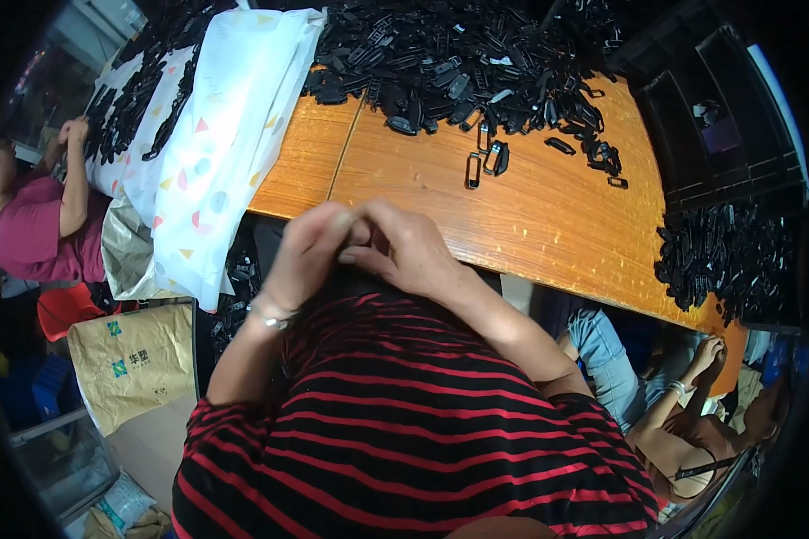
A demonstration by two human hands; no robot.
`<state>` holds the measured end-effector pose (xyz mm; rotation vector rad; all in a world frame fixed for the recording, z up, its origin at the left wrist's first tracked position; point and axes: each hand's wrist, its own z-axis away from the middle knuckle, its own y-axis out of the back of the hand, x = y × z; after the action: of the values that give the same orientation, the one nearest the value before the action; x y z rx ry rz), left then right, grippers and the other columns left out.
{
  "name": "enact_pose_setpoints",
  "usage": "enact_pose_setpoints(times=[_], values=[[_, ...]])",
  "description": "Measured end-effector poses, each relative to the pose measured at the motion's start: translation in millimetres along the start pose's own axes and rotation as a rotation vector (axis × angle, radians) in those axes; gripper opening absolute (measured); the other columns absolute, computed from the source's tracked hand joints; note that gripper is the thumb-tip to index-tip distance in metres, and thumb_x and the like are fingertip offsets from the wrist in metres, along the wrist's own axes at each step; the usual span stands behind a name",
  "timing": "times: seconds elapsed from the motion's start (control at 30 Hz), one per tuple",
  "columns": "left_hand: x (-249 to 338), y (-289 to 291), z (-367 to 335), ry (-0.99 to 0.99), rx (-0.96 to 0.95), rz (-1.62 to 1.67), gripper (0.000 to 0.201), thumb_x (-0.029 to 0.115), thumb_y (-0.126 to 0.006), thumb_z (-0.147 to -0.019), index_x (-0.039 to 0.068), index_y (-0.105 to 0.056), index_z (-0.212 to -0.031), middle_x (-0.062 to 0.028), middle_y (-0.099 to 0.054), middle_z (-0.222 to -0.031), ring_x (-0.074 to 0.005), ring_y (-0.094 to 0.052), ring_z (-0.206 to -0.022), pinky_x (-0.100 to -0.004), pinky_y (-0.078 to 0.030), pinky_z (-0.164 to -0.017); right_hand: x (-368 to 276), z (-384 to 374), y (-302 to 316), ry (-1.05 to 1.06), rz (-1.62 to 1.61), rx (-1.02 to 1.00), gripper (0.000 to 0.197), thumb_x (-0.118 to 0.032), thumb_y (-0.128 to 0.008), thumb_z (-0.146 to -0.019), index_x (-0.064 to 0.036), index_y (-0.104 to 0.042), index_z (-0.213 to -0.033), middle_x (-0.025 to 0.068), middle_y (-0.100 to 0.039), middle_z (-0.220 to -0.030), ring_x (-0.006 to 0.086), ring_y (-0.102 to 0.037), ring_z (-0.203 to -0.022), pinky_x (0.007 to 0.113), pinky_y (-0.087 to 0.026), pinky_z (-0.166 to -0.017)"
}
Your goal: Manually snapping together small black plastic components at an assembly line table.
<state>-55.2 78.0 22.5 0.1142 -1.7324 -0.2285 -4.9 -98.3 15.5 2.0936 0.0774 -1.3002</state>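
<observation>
My left hand [307,256] and my right hand [406,247] meet in front of my body, just off the near edge of the wooden table [404,184]. Both sets of fingers are curled and pressed together. Whatever lies between them is hidden, and the left hand is a little blurred. Beyond them on the tabletop is a large heap of small black plastic parts [440,67]. A few loose black rectangular frames [473,171] lie between that heap and my hands.
Left, a patterned white plastic sheet [211,153] covers a surface with more black parts; a person in maroon [49,225] works there. A second pile of black parts [724,256] and another person [692,431] are at right. A brown paper sack [135,368] stands lower left.
</observation>
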Motion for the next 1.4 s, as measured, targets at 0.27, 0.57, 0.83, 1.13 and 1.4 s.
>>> enact_pose_setpoints(times=[0.27, 0.57, 0.83, 1.13, 1.4], values=[[19.6, 61.9, 19.8, 0.006, 0.161, -0.888, 0.019, 0.012, -0.070, -0.080, 0.004, -0.068, -0.097, -0.0117, -0.066, -0.093, -0.0316, -0.063, -0.087, -0.0383, -0.050, -0.076, 53.2, 3.9, 96.2, -0.089, 0.553, 0.169, 0.022, -0.018, -0.073, -0.081, -0.0031, -0.068, -0.095, 0.0145, -0.066, -0.088, 0.0312, -0.066, -0.075, 0.039, -0.053, -0.065], [-33.1, -18.0, -122.2, -0.438, 0.148, -0.819, 0.025, 0.007, -0.067, -0.080, 0.006, -0.063, -0.105, -0.0087, -0.059, -0.098, -0.0293, -0.060, -0.092, -0.0373, -0.050, -0.075, 44.8, -12.6, 90.1, -0.186, 0.779, 0.005, 0.020, -0.019, -0.072, -0.079, -0.0040, -0.063, -0.088, 0.0216, -0.064, -0.088, 0.0344, -0.066, -0.072, 0.043, -0.054, -0.064], [-45.0, -29.2, -129.9, -0.449, 0.136, -0.826, 0.023, 0.004, -0.070, -0.076, 0.005, -0.063, -0.099, -0.0102, -0.057, -0.092, -0.0304, -0.057, -0.088, -0.0399, -0.049, -0.076, 42.0, -7.0, 95.3, -0.108, 0.662, -0.146, 0.023, -0.008, -0.068, -0.081, -0.0009, -0.060, -0.102, 0.0210, -0.067, -0.094, 0.0388, -0.065, -0.082, 0.045, -0.053, -0.068], [-26.8, -31.5, -99.8, 0.011, 0.020, -0.113, 0.019, 0.006, -0.069, -0.087, 0.000, -0.060, -0.102, -0.0058, -0.066, -0.087, -0.0121, -0.066, -0.075, -0.0234, -0.052, -0.067, 25.6, -22.4, 78.5, 0.112, 0.415, 0.202, 0.030, -0.004, -0.071, -0.080, -0.0017, -0.062, -0.108, 0.0149, -0.065, -0.092, 0.0316, -0.066, -0.081, 0.037, -0.052, -0.071], [-21.3, -34.4, -90.0, 0.218, -0.040, 0.619, 0.025, 0.003, -0.066, -0.089, -0.003, -0.059, -0.112, -0.0047, -0.064, -0.095, -0.0083, -0.063, -0.084, -0.0202, -0.052, -0.074, 39.6, -28.6, 57.2, 0.118, 0.375, 0.345, 0.021, -0.003, -0.067, -0.085, -0.0001, -0.061, -0.105, 0.0119, -0.062, -0.093, 0.0250, -0.064, -0.080, 0.032, -0.052, -0.065]])
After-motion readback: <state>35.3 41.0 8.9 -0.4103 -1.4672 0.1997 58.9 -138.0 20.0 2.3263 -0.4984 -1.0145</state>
